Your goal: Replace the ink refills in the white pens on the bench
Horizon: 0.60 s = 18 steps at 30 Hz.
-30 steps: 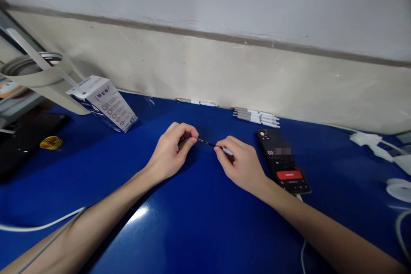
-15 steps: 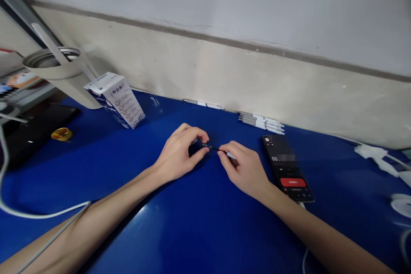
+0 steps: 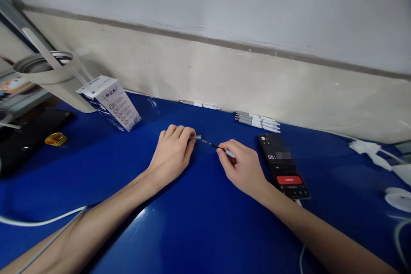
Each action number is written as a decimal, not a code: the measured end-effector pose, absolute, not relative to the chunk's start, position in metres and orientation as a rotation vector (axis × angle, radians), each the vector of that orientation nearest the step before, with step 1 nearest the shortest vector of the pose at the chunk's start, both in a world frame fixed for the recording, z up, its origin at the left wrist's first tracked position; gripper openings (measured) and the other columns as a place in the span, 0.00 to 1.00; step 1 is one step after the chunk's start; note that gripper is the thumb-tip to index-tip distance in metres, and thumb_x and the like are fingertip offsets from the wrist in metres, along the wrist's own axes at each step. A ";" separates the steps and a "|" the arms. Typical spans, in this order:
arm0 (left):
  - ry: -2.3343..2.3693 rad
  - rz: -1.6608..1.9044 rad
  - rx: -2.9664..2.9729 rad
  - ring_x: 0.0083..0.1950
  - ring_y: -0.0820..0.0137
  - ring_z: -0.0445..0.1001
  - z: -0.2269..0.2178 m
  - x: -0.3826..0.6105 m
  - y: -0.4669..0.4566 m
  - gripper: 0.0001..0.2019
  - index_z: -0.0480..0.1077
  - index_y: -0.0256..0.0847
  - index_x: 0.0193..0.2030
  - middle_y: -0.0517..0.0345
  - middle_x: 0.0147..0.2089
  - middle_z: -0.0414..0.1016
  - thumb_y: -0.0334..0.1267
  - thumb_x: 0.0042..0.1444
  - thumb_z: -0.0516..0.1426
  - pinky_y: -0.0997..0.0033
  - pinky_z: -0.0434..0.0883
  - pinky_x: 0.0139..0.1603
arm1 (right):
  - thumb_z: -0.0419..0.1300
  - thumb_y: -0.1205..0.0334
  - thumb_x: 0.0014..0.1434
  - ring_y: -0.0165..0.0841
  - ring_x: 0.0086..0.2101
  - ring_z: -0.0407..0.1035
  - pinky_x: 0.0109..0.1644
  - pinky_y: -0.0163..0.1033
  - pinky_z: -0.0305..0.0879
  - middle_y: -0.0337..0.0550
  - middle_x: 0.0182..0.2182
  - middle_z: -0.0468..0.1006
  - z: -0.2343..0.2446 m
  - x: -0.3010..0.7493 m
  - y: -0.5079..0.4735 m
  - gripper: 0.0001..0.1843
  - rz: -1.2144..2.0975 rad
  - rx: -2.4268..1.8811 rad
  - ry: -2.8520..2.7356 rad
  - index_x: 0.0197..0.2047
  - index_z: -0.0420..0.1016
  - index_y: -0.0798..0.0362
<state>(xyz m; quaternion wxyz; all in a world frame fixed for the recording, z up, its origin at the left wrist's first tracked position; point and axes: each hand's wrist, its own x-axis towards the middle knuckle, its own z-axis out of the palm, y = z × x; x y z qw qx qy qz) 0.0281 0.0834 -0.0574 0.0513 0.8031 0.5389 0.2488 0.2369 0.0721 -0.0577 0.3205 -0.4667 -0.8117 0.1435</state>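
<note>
Since the earlier frame my left hand (image 3: 173, 150) has rolled knuckles-up, fingers closed on a short grey pen sleeve (image 3: 195, 137). Bare glossy blue tabletop (image 3: 199, 222) lies open near me. My right hand (image 3: 243, 168) pinches a thin black refill rod (image 3: 211, 144), tip just short of the sleeve. Beside it a black phone (image 3: 284, 167) crowds the right; white pens (image 3: 257, 120) line the far wall.
</note>
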 end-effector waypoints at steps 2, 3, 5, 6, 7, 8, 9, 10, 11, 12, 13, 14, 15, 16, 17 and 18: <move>1.582 0.787 2.424 0.44 0.62 0.65 -0.057 0.028 0.083 0.07 0.65 0.41 0.46 0.53 0.44 0.72 0.33 0.65 0.48 0.61 0.63 0.44 | 0.52 0.65 0.64 0.29 0.29 0.66 0.33 0.37 0.61 0.41 0.31 0.74 -0.058 0.237 0.072 0.07 0.367 -1.240 -2.116 0.38 0.71 0.52; 1.567 0.802 2.413 0.44 0.63 0.65 -0.057 0.028 0.084 0.07 0.64 0.41 0.46 0.54 0.44 0.72 0.33 0.65 0.47 0.61 0.63 0.44 | 0.52 0.65 0.64 0.29 0.29 0.66 0.33 0.37 0.61 0.41 0.31 0.74 -0.058 0.237 0.072 0.07 0.361 -1.245 -2.109 0.38 0.71 0.52; 1.545 0.829 2.400 0.43 0.64 0.64 -0.058 0.027 0.084 0.08 0.64 0.41 0.46 0.54 0.44 0.71 0.33 0.66 0.46 0.61 0.63 0.44 | 0.52 0.65 0.64 0.29 0.29 0.67 0.33 0.37 0.61 0.41 0.31 0.74 -0.058 0.237 0.072 0.07 0.351 -1.256 -2.101 0.38 0.71 0.52; 1.535 0.840 2.398 0.43 0.64 0.64 -0.058 0.027 0.085 0.08 0.64 0.41 0.47 0.53 0.44 0.71 0.33 0.66 0.46 0.61 0.64 0.44 | 0.52 0.64 0.64 0.29 0.29 0.66 0.33 0.37 0.60 0.41 0.30 0.74 -0.058 0.237 0.072 0.07 0.348 -1.263 -2.098 0.38 0.72 0.52; 1.523 0.852 2.399 0.43 0.64 0.64 -0.058 0.027 0.085 0.09 0.65 0.41 0.47 0.53 0.44 0.71 0.32 0.66 0.46 0.61 0.64 0.44 | 0.52 0.64 0.64 0.29 0.28 0.66 0.32 0.37 0.60 0.40 0.30 0.74 -0.058 0.237 0.072 0.07 0.345 -1.268 -2.094 0.38 0.72 0.52; 1.509 0.861 2.400 0.43 0.64 0.64 -0.058 0.026 0.085 0.09 0.65 0.41 0.47 0.53 0.44 0.71 0.32 0.66 0.46 0.61 0.64 0.44 | 0.52 0.64 0.64 0.29 0.28 0.66 0.32 0.37 0.60 0.40 0.30 0.74 -0.058 0.237 0.072 0.07 0.344 -1.270 -2.091 0.37 0.71 0.52; 1.496 0.870 2.401 0.43 0.64 0.64 -0.059 0.026 0.085 0.09 0.65 0.41 0.47 0.53 0.44 0.70 0.32 0.66 0.46 0.61 0.64 0.45 | 0.52 0.64 0.64 0.29 0.28 0.66 0.33 0.37 0.60 0.40 0.30 0.74 -0.058 0.237 0.072 0.07 0.343 -1.270 -2.089 0.37 0.71 0.52; 1.485 0.878 2.402 0.44 0.64 0.64 -0.059 0.026 0.085 0.09 0.65 0.41 0.48 0.53 0.44 0.70 0.32 0.66 0.46 0.61 0.64 0.45 | 0.52 0.64 0.64 0.29 0.28 0.66 0.33 0.37 0.60 0.40 0.30 0.74 -0.058 0.237 0.072 0.07 0.344 -1.269 -2.089 0.38 0.71 0.52; 1.477 0.886 2.401 0.44 0.64 0.64 -0.058 0.026 0.085 0.09 0.65 0.42 0.48 0.53 0.45 0.70 0.32 0.66 0.46 0.61 0.64 0.46 | 0.52 0.65 0.64 0.29 0.29 0.66 0.33 0.37 0.60 0.41 0.30 0.74 -0.059 0.237 0.072 0.07 0.347 -1.267 -2.089 0.38 0.71 0.52; 1.471 0.893 2.401 0.45 0.63 0.64 -0.058 0.026 0.085 0.09 0.65 0.42 0.48 0.53 0.45 0.70 0.32 0.66 0.46 0.60 0.64 0.47 | 0.52 0.65 0.64 0.30 0.29 0.66 0.34 0.37 0.60 0.41 0.31 0.74 -0.059 0.237 0.072 0.07 0.351 -1.266 -2.092 0.38 0.71 0.52; 1.464 0.896 2.401 0.46 0.63 0.64 -0.058 0.027 0.085 0.10 0.66 0.42 0.48 0.53 0.45 0.70 0.32 0.66 0.47 0.60 0.64 0.48 | 0.52 0.65 0.64 0.30 0.29 0.67 0.34 0.37 0.60 0.41 0.31 0.74 -0.059 0.237 0.072 0.07 0.355 -1.267 -2.095 0.38 0.71 0.53; 1.460 0.898 2.400 0.46 0.63 0.64 -0.058 0.027 0.085 0.10 0.66 0.42 0.48 0.53 0.46 0.70 0.32 0.66 0.47 0.60 0.64 0.48 | 0.52 0.65 0.64 0.30 0.29 0.67 0.34 0.37 0.61 0.41 0.31 0.74 -0.059 0.237 0.072 0.07 0.358 -1.268 -2.099 0.38 0.71 0.53; 1.453 0.899 2.400 0.47 0.63 0.64 -0.057 0.027 0.085 0.10 0.66 0.42 0.49 0.53 0.46 0.70 0.32 0.65 0.47 0.60 0.65 0.49 | 0.52 0.65 0.64 0.30 0.30 0.67 0.34 0.37 0.61 0.41 0.32 0.74 -0.059 0.237 0.072 0.07 0.359 -1.269 -2.104 0.38 0.71 0.53; 1.444 0.902 2.402 0.47 0.63 0.64 -0.057 0.027 0.085 0.10 0.66 0.42 0.49 0.53 0.46 0.69 0.32 0.65 0.47 0.60 0.65 0.49 | 0.52 0.64 0.64 0.30 0.30 0.67 0.35 0.37 0.61 0.42 0.32 0.74 -0.060 0.238 0.072 0.07 0.359 -1.269 -2.110 0.38 0.71 0.53; 1.437 0.905 2.404 0.47 0.63 0.65 -0.057 0.027 0.084 0.10 0.66 0.42 0.49 0.53 0.46 0.69 0.32 0.65 0.48 0.60 0.65 0.49 | 0.52 0.64 0.64 0.30 0.30 0.67 0.36 0.37 0.61 0.42 0.32 0.74 -0.060 0.238 0.072 0.07 0.357 -1.267 -2.117 0.39 0.71 0.53; 1.431 0.906 2.409 0.48 0.63 0.64 -0.057 0.027 0.084 0.10 0.67 0.43 0.49 0.53 0.46 0.69 0.32 0.65 0.48 0.60 0.65 0.49 | 0.52 0.64 0.65 0.31 0.31 0.67 0.36 0.37 0.62 0.42 0.33 0.74 -0.060 0.238 0.072 0.07 0.355 -1.266 -2.126 0.39 0.71 0.53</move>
